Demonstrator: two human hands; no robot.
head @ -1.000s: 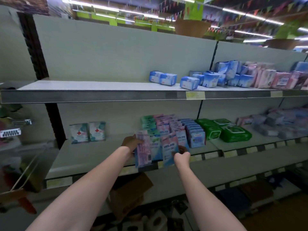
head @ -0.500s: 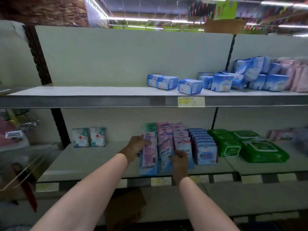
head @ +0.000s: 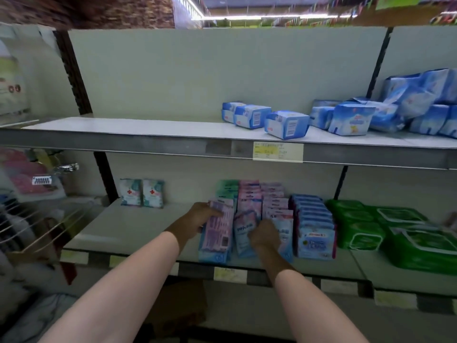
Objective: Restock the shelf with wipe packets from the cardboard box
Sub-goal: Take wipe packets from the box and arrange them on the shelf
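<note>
**A:** What is seen at the centre?

**B:** A pale grey metal lower shelf [head: 138, 229] is seen, carrying rows of upright pink and light-blue plastic wipe packets [head: 249, 206]. At its front edge, a pink printed wipe packet [head: 218, 226] is gripped by the left hand [head: 197, 217], with the thumb laid across its face. Just beside it, toward 3 o'clock, a light-blue wipe packet [head: 243, 235] is pressed by the right hand [head: 263, 235], whose fingers are curled against it; whether it is truly grasped cannot be told.

**A:** And around them?

**B:** Toward 3 o'clock, a row of dark-blue packets [head: 314, 226] is stood touching the pink rows, and beyond it flat green plastic wipe packs [head: 366, 226] are stacked. Toward 9 o'clock, well apart, two small white packets with red crosses [head: 142, 193] are leaned against the back panel. At 12 o'clock, blue-and-white soft packs [head: 286, 123] are laid on the upper grey shelf [head: 123, 131], above a yellow price label [head: 278, 151]. At 6 o'clock, between the forearms, a brown cardboard box [head: 178, 303] is glimpsed, blurred, beneath the shelf.
</note>
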